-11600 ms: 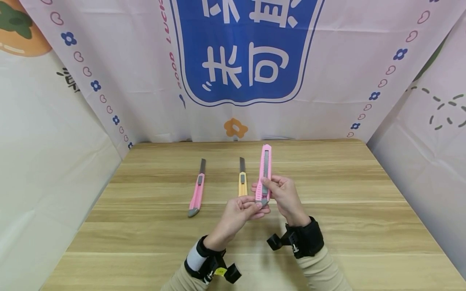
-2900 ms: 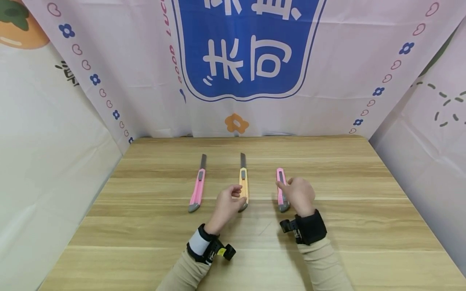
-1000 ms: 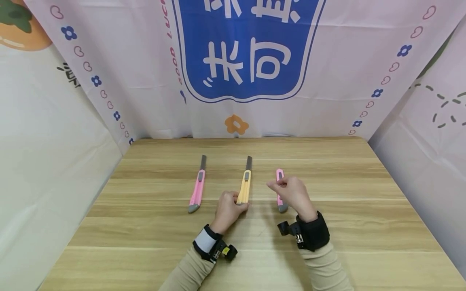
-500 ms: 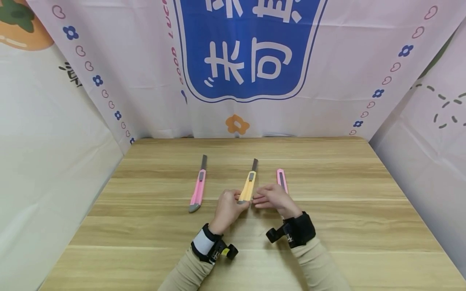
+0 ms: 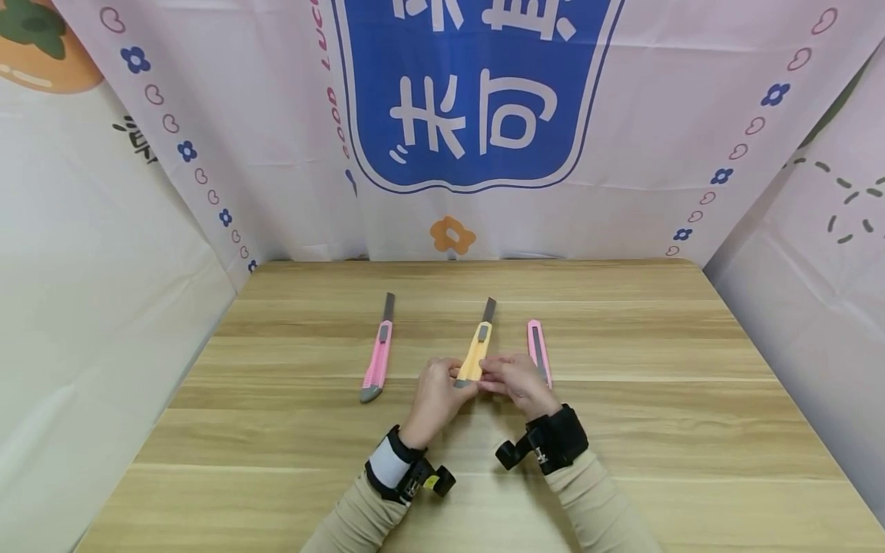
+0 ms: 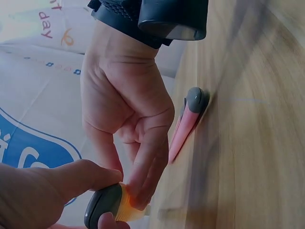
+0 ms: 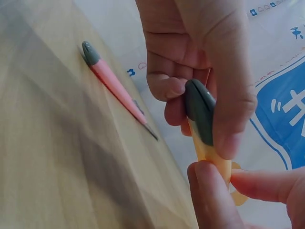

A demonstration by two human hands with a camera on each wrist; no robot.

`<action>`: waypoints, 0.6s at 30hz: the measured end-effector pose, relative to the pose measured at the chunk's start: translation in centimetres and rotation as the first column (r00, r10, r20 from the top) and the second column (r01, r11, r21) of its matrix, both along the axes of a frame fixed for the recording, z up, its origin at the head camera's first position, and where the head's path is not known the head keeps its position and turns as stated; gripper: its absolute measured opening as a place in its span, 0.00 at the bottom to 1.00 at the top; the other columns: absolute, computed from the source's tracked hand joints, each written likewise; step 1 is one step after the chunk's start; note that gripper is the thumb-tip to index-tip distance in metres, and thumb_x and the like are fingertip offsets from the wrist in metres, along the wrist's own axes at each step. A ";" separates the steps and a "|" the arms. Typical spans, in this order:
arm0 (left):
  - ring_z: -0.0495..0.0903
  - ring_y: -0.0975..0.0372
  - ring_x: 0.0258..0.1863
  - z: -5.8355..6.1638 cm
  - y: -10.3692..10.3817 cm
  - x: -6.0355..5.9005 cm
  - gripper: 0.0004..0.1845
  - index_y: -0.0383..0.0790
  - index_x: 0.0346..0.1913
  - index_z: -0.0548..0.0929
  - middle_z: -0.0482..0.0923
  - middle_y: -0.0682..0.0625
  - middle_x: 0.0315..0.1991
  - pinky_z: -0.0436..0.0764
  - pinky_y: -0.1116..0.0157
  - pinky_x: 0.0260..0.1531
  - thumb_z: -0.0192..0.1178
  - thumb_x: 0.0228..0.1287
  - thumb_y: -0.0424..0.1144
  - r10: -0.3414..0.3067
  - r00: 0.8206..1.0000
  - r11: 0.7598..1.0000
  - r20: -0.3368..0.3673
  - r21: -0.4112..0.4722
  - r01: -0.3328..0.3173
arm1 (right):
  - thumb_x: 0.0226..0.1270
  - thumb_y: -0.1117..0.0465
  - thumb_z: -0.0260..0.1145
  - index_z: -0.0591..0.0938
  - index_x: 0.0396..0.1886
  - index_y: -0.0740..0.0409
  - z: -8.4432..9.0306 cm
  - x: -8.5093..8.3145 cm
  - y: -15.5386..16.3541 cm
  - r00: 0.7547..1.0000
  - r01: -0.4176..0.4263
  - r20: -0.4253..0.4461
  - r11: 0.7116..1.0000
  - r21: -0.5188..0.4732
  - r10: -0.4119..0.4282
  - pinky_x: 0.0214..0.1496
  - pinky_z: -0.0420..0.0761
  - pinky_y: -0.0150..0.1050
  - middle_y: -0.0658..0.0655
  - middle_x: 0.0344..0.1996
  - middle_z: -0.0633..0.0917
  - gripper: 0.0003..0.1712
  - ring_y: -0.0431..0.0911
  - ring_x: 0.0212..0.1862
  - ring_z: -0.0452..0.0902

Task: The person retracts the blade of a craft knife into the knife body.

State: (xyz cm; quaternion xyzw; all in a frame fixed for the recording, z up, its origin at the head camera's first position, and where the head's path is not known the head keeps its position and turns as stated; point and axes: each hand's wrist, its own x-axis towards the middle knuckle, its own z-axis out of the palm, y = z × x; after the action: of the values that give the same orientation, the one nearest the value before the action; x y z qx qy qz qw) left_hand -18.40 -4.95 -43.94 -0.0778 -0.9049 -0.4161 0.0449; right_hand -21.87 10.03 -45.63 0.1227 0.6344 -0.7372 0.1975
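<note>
A yellow utility knife [image 5: 474,353] with its blade out points away, raised a little off the table between the hands. My left hand [image 5: 437,395] pinches it at the grey end, thumb on one side and fingers on the other. Thumb and fingertips of my right hand [image 5: 520,384] grip the yellow body just ahead; the left wrist view shows that right hand [image 6: 128,95] close up. On the left lies a pink utility knife [image 5: 377,357], blade extended. Another pink utility knife [image 5: 538,349], no blade showing, lies partly hidden behind the right hand.
The wooden table [image 5: 276,461] carries the two pink knives, one to each side of the hands. A printed cloth [image 5: 290,192] hangs along the table's back edge, and pale cloths flank both sides.
Earlier, the right hand set down the right-hand pink knife, its blade in. The left hand then took the yellow knife and shifted it right; the right hand came left and now grips it too.
</note>
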 end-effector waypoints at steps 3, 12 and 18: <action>0.76 0.59 0.35 0.2 0.1 0.2 0.19 0.28 0.44 0.84 0.83 0.40 0.35 0.73 0.74 0.28 0.71 0.49 0.36 0.002 1.000 1.000 -0.012 -0.009 -0.002 | 0.67 0.68 0.60 0.73 0.56 0.78 0.3 0.0 0.0 1.000 0.022 -0.001 1.000 0.018 -0.022 0.33 0.86 0.25 0.52 0.24 0.85 0.21 0.38 0.29 0.83; 0.77 0.59 0.33 1.3 0.9 1.0 0.24 0.29 0.49 0.82 0.80 0.39 0.38 0.74 0.78 0.25 0.73 0.51 0.40 0.014 0.998 1.000 -0.068 0.019 -0.013 | 0.69 0.67 0.60 0.72 0.59 0.76 2.4 0.4 0.9 0.998 0.025 -0.056 0.997 0.069 -0.022 0.33 0.87 0.27 0.60 0.35 0.86 0.23 0.39 0.31 0.83; 0.79 0.61 0.27 1.9 1.3 1.4 0.26 0.29 0.50 0.79 0.77 0.39 0.40 0.76 0.79 0.23 0.74 0.50 0.38 0.008 0.995 0.996 -0.097 0.090 0.001 | 0.67 0.69 0.61 0.72 0.59 0.77 4.3 1.3 1.5 0.985 0.035 -0.171 0.992 0.119 -0.014 0.37 0.89 0.31 0.68 0.47 0.84 0.23 0.39 0.32 0.83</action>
State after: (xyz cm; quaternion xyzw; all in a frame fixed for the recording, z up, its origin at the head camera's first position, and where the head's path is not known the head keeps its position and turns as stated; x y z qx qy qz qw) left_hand -17.01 -3.69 -42.01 -0.0943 -0.8822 -0.4520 0.0928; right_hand -20.62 11.48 -41.37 0.0792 0.6911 -0.7073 0.1260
